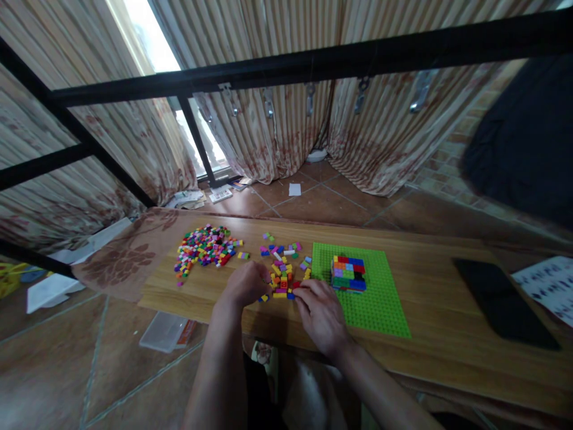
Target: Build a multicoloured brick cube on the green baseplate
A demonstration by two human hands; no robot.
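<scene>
A small loose group of building bricks [281,269] in many colours lies between my two hands. My left hand [248,283] is curled at the left edge of this group, and its fingertips are hidden from view. From the right, my right hand [323,313] reaches in with bent fingers closed at a red building brick [296,285]. Just beyond that hand, a low block of joined bricks [348,274] in several colours stands on a green studded baseplate [380,304].
A large heap of mixed bricks [206,246] lies on the left of the wooden table [430,286]. To the right rests a black flat object [505,303] beside a printed sheet [548,283]. A black metal bar [286,65] with hanging clips crosses above the table.
</scene>
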